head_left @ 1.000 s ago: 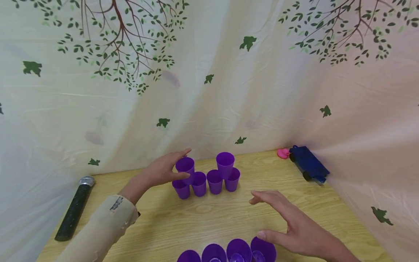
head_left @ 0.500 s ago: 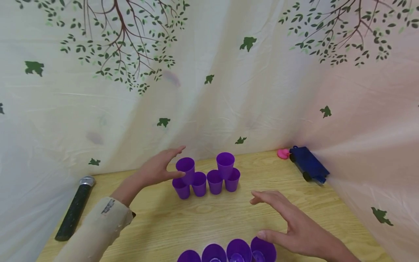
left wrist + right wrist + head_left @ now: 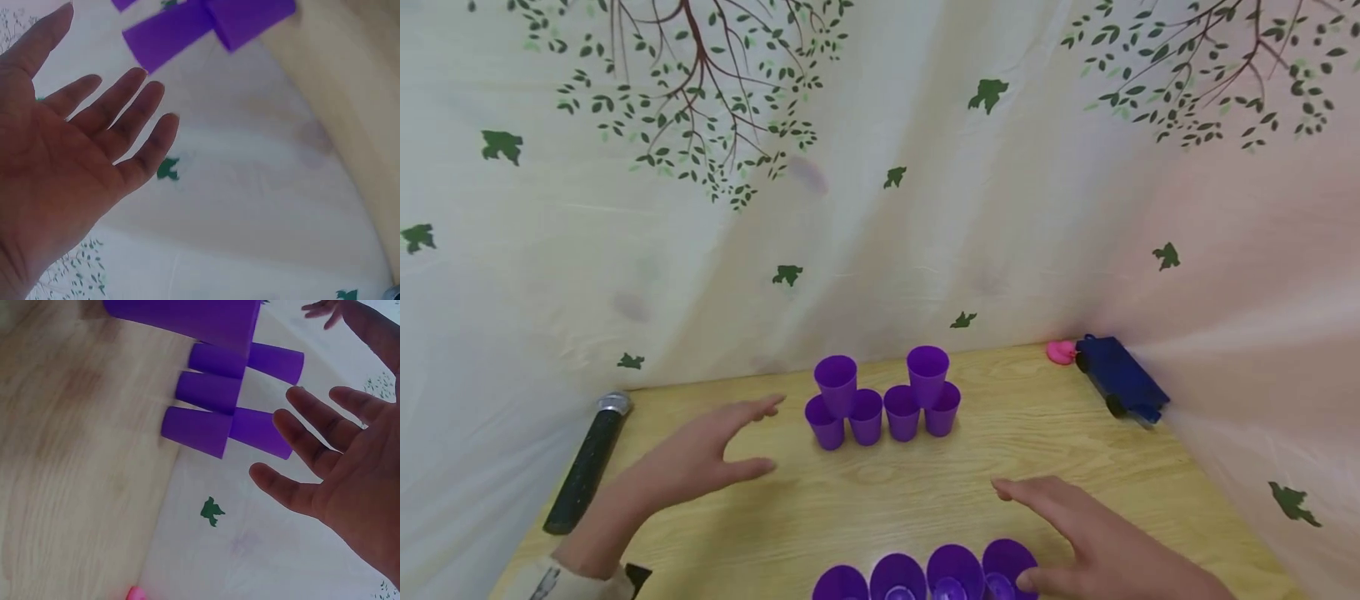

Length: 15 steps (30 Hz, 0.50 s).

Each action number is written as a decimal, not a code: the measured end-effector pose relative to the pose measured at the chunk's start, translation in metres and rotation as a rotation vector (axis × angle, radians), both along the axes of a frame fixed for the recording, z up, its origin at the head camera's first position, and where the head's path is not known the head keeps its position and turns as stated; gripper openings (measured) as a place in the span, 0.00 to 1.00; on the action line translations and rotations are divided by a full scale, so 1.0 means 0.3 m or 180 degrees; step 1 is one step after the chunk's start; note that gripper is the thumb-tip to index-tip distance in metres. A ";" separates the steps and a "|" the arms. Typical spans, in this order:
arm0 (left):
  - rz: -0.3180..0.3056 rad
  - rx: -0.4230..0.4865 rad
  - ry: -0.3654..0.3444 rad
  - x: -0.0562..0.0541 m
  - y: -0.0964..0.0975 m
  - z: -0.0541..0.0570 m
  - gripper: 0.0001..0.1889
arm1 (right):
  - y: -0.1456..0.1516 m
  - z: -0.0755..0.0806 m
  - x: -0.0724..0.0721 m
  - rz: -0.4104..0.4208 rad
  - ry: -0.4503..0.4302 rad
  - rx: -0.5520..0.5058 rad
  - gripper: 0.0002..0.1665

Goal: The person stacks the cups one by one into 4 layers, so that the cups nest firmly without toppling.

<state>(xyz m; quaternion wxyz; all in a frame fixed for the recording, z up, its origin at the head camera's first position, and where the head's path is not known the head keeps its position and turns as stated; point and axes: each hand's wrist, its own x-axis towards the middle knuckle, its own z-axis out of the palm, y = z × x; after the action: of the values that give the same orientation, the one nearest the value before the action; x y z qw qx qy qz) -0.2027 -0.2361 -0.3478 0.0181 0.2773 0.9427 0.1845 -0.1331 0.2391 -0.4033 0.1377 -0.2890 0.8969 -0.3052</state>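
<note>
At the back of the table, several purple cups stand upright in a row, each pair bearing one more: an upper left cup (image 3: 836,383) and an upper right cup (image 3: 927,373). To the left of them my left hand (image 3: 696,454) hangs in the air, fingers extended and apart from the cups; its palm holds nothing in the left wrist view. A second row of purple cups lines the near edge, cut off by the frame. Over its rightmost cup (image 3: 1007,562) hovers my right hand (image 3: 1101,542), fingers loosely spread; whether the thumb touches the rim I cannot tell.
A dark-handled microphone (image 3: 587,462) lies on the wooden table (image 3: 880,492) at left. At the back right are a dark blue toy vehicle (image 3: 1120,377) and a small pink toy (image 3: 1061,352). A leaf-printed white curtain (image 3: 880,233) closes off the back and sides.
My left hand has drawn away from the upper left cup, leftward and toward me. My right hand sits slightly lower in view. The head view has shifted a little; the cups stay stacked.
</note>
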 end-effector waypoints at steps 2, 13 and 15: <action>-0.0090 0.0008 -0.0139 0.048 0.009 -0.033 0.40 | 0.007 -0.025 -0.002 0.0133 0.0142 -0.0022 0.45; -0.0434 0.0386 -0.1540 0.213 0.108 -0.187 0.39 | -0.019 -0.091 -0.003 0.0298 0.0455 0.0017 0.51; -0.0824 0.0494 -0.1278 0.208 0.113 -0.232 0.39 | -0.025 -0.093 -0.002 0.0264 0.0406 0.0083 0.52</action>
<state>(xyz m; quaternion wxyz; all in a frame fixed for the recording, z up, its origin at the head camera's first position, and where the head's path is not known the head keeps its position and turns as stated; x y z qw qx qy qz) -0.1402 -0.2021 -0.4174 0.2071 0.3540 0.8599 0.3039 -0.1336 0.2317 -0.4311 0.0964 -0.3430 0.8950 -0.2685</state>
